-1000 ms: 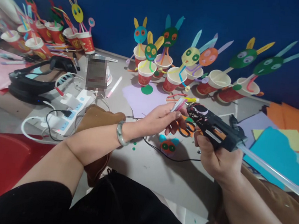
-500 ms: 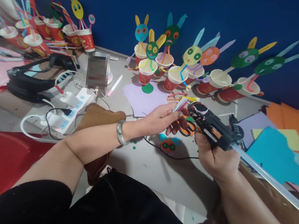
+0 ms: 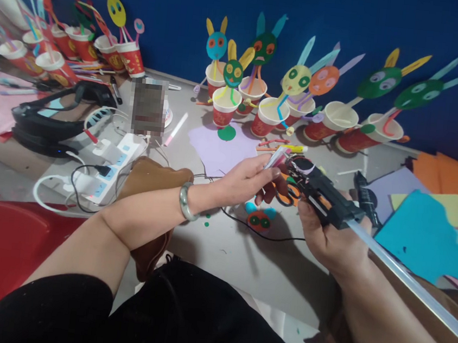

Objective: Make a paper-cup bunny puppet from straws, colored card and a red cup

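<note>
The left hand [image 3: 248, 181] pinches a slim pink-and-white strip [image 3: 277, 159]; the right hand [image 3: 334, 242] grips a black plastic glue gun [image 3: 327, 195], its front end near the strip. Between them sit black-handled scissors [image 3: 287, 203]; below, a thin black cable [image 3: 263, 237]. Red paper cups [image 3: 262, 126] crowd beyond both hands; bodyward, grey tabletop [image 3: 223, 258] runs to its edge.

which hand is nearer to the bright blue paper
Right: the right hand, gripping the glue gun, is just left of the bright blue paper; the left hand is farther left, beyond the gun.
</note>
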A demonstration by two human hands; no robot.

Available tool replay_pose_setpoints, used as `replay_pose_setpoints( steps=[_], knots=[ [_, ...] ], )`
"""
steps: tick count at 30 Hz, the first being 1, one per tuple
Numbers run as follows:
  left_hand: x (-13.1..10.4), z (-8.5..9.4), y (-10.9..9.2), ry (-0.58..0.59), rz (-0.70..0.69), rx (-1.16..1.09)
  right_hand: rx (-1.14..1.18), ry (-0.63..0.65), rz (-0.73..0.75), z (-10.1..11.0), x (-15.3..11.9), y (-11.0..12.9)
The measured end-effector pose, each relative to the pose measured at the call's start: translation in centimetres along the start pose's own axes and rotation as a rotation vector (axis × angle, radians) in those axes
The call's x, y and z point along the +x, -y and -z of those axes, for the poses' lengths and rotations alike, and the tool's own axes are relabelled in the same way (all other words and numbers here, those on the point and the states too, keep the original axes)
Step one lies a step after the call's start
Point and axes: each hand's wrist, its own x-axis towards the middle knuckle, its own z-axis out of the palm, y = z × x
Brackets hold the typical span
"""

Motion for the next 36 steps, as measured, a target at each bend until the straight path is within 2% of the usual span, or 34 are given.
replay_pose_setpoints(
  steps=[5, 13, 17, 23, 36],
  knots=[
    [0.02, 0.12, 0.00, 0.004, -0.014, 0.046, -0.022, -0.023, 0.074, 0.18, 0.60, 0.00],
    [0.09, 0.13, 0.08, -0.001, 0.009, 0.033, -0.065, 0.020, 0.097, 0.38, 0.80, 0.31],
    [0.04, 0.09, 0.05, 0.014, 0.001, 0.019, -0.056, -0.012, 0.089, 0.34, 0.81, 0.26],
    [0.04, 0.22, 0.06, 0.010, 0.071, 0.030, -0.084, 0.030, 0.095, 0.21, 0.51, 0.18],
    [0.10, 0.24, 0.11, 0.013, 0.008, -0.008, -0.100, 0.040, 0.106, 0.13, 0.55, 0.06]
  ],
)
